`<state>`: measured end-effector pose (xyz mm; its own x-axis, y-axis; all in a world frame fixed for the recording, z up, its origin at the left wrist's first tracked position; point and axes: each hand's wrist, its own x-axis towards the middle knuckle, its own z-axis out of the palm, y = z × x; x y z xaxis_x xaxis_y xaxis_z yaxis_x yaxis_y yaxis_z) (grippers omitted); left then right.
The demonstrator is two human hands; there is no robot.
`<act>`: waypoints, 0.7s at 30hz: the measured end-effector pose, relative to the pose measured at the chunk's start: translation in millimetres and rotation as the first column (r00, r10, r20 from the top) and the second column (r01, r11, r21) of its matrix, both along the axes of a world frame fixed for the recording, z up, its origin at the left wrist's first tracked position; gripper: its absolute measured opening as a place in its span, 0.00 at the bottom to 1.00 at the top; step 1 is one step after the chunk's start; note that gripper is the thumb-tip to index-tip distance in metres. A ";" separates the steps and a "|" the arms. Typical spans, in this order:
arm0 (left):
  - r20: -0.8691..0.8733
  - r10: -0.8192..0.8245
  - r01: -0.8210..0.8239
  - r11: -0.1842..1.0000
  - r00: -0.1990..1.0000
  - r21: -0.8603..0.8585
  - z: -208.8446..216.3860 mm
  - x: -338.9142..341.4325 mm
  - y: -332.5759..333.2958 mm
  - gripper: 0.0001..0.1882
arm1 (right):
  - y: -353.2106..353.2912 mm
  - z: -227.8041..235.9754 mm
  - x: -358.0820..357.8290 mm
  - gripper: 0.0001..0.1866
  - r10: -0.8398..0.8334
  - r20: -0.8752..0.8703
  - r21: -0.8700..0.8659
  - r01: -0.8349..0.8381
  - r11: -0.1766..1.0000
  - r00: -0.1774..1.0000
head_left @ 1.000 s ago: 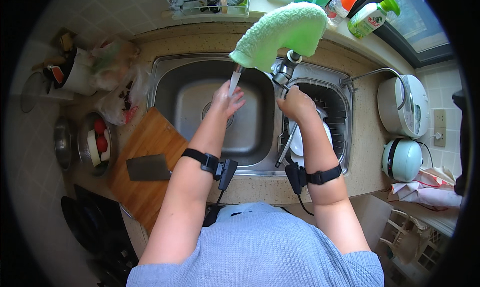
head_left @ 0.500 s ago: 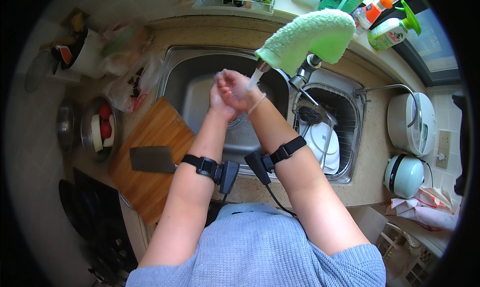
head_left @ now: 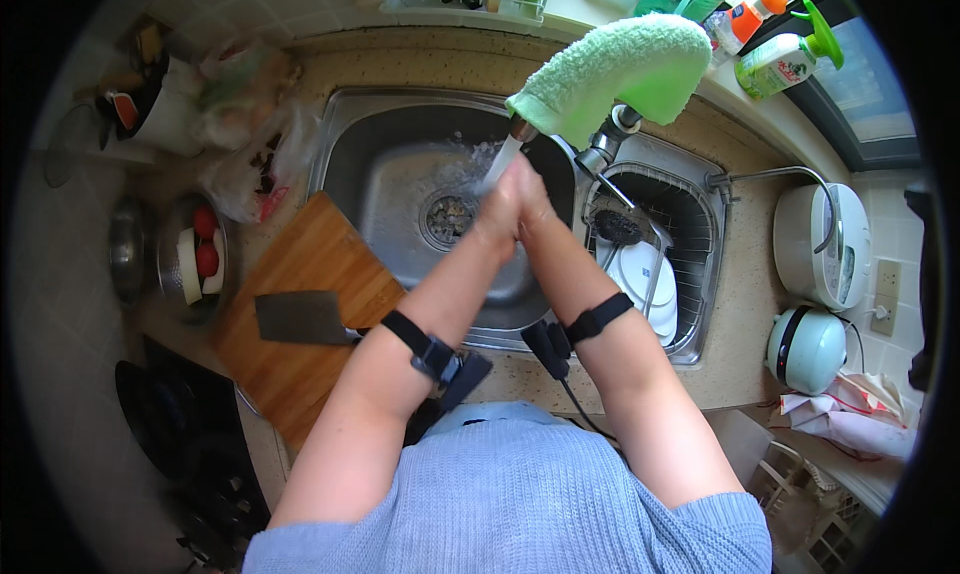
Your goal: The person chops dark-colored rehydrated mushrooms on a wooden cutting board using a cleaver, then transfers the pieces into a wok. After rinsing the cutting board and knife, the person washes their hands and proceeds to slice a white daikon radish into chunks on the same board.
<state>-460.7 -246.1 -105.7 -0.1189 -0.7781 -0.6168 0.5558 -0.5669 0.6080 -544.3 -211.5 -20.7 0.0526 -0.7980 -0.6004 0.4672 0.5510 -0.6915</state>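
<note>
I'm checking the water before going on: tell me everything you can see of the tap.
The tap looks like shiny metal, standing at the back of the two-basin sink. A fluffy light-green cloth drapes over it, hiding much; the bare spout tip points downward, water running. A slim lever slants to the picture's lower right.

- Sink basin (head_left: 385, 199): open room left of the hands (head_left: 527, 196).
- Tap (head_left: 598, 156), draped with green towel (head_left: 620, 64): obstructs the far side.
- Wire basket (head_left: 708, 224), right: blocked by plates (head_left: 640, 279).
- Worktop (head_left: 748, 274), rightmost: passable strip.
</note>
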 end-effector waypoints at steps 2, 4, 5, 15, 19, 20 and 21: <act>-0.030 -0.033 0.034 0.999 0.999 0.028 6.9 2.0 8.2 0.24 | 5.9 7.9 4.0 0.39 0.045 -0.083 0.067 -0.040 0.997 0.996; -0.032 0.041 -0.038 0.994 0.999 0.099 14.8 1.6 15.8 0.24 | 9.8 8.6 11.7 0.40 0.265 -0.246 -0.064 -0.288 0.955 0.932; 0.110 0.056 -0.064 0.996 0.992 0.067 19.1 -0.5 19.3 0.25 | 10.2 6.6 15.1 0.34 0.228 -0.291 0.036 -0.228 0.973 0.929; 0.071 0.038 -0.048 0.989 0.997 0.138 70.5 -16.5 23.4 0.30 | 1.5 -11.4 9.9 0.30 0.074 -0.137 -0.013 -0.077 0.997 0.988; 0.032 0.083 -0.086 0.990 0.996 0.112 73.4 -14.3 16.9 0.31 | -1.3 -0.8 8.5 0.32 0.146 -0.195 0.022 -0.144 0.989 0.970; 0.024 0.084 -0.086 0.984 0.996 0.156 70.7 -13.0 13.6 0.30 | -1.2 0.1 10.2 0.28 0.170 -0.164 0.039 -0.166 0.985 0.972; 0.006 0.084 -0.084 0.988 0.996 0.132 66.3 -13.8 12.1 0.30 | -2.6 -0.1 9.2 0.28 -0.005 -0.133 -0.056 -0.002 0.998 0.991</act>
